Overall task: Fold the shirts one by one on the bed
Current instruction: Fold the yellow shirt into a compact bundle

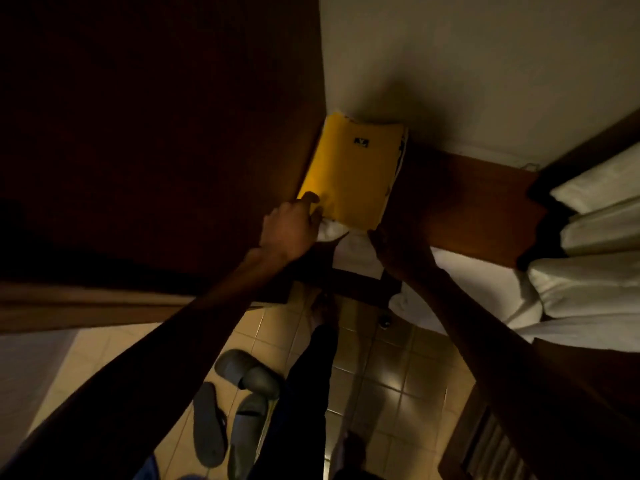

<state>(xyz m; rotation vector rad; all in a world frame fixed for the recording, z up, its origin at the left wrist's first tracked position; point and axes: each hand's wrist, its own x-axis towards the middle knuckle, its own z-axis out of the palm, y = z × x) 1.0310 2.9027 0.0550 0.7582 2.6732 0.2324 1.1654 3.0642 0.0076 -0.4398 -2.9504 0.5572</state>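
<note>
Yellow, soft and light, the folded shirt [349,174] would likely sag unless supported beneath; left hand [289,228] pinches its near corner, right hand [398,251] too shadowed to tell.

Single head-worn view faces steeply downward, probably close, dimly lit.

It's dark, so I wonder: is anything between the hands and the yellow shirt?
Nothing visible. The left hand pinches a near corner of the yellow shirt; the right hand is at its near edge, by white cloth.
</note>
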